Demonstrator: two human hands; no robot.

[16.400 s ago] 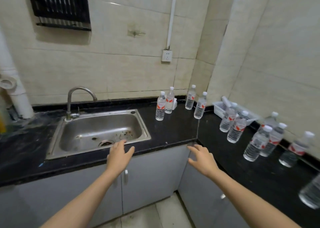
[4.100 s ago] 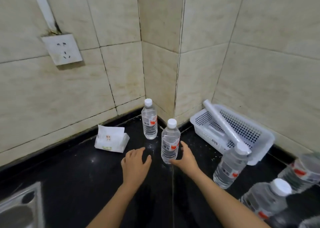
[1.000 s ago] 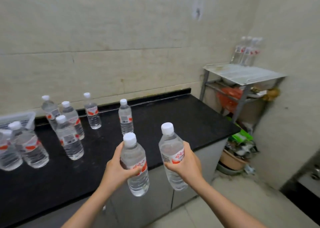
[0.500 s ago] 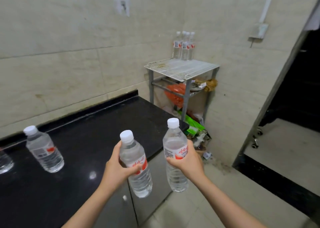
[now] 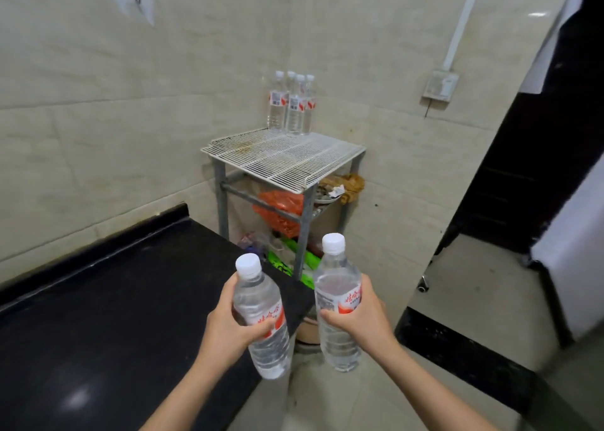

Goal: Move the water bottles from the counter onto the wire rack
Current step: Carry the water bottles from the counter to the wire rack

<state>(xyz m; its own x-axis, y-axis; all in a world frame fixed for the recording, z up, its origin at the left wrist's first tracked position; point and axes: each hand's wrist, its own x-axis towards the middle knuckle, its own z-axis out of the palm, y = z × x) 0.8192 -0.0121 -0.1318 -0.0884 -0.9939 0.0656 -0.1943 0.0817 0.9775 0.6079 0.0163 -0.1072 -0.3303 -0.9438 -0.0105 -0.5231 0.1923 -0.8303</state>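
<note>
Left hand (image 5: pixel 228 327) and right hand (image 5: pixel 359 316) each clamped round an upright water bottle (image 5: pixel 261 316), short of the wire rack (image 5: pixel 281 159), likely bound beside four bottles (image 5: pixel 292 105) at its back.

Left-hand bottle (image 5: pixel 261 316): a red label band was carried, printed with white Chinese characters; these could not be read with certainty, partly covered by the left hand (image 5: pixel 228 327).
Right-hand bottle (image 5: pixel 338 303): a red-and-white label was borne with red Chinese characters on white, too small to be made out; a grey panel of fine print beside it was illegible.
Rack bottles (image 5: pixel 292 105): red-and-white labels were noted, with a dark barcode-like patch on two; no text could be read.
Wall plate (image 5: pixel 440 85): no marking could be read.
</note>
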